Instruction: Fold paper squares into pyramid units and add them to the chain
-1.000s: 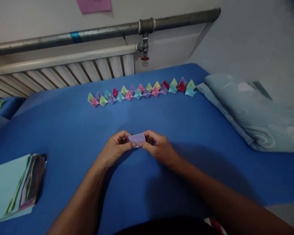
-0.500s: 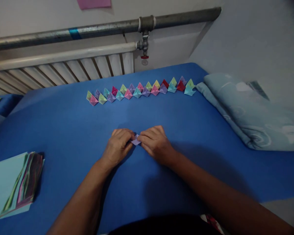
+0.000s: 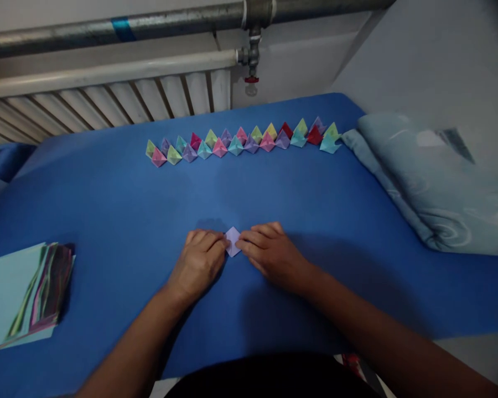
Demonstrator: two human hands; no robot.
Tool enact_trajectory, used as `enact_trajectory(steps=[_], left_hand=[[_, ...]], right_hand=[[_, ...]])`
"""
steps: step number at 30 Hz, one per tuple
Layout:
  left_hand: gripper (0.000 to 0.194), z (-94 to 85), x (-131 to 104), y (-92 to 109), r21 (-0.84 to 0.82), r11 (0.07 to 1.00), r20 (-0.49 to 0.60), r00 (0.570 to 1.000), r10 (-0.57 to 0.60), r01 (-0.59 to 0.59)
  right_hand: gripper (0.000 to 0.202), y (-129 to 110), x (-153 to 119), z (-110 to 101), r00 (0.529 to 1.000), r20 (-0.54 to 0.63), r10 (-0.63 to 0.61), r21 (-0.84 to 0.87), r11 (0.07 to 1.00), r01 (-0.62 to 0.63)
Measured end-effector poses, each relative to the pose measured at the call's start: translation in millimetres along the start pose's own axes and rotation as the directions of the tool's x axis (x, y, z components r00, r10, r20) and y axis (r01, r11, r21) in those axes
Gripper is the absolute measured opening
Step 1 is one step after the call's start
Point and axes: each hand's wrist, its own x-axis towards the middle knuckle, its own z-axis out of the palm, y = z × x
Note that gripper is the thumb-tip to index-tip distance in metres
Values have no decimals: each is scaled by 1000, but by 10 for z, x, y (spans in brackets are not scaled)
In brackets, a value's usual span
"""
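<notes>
Between my hands is a small lavender folded paper (image 3: pixel 233 241), turned like a diamond above the blue surface. My left hand (image 3: pixel 201 258) grips its left corner, the fingers curled together. On the other side, my right hand (image 3: pixel 273 251) has its closed fingertips on the right corner. The thumbs are partly hidden. Farther back, small folded paper pieces (image 3: pixel 219 147) in pink, green, purple, teal, yellow and red stand in a long zigzag row.
A stack of coloured paper sheets (image 3: pixel 12 293) lies at the left. On the right is a folded light blue blanket (image 3: pixel 410 182). Behind the blue surface (image 3: pixel 120 221) run a radiator (image 3: pixel 108 69), a metal pipe (image 3: pixel 182 22) and a red-handled valve (image 3: pixel 252 79).
The lavender paper now shows as a fuller diamond, with more of its face uncovered by the fingers. Both hands still hold it. The camera view has tilted slightly downward.
</notes>
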Motion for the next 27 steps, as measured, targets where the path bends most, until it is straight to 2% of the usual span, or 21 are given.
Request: enact_trajectory(steps=[16,27], left_hand=[[18,11,29,-61,-64,995,22,997,-72,74],[16,42,80,-125,-137,958,81,966,-244,253]], right_hand=[[16,-46,26,17,993,-30,113,68,992,-110],[13,-51,82,50,938,-56,342,261,912,-317]])
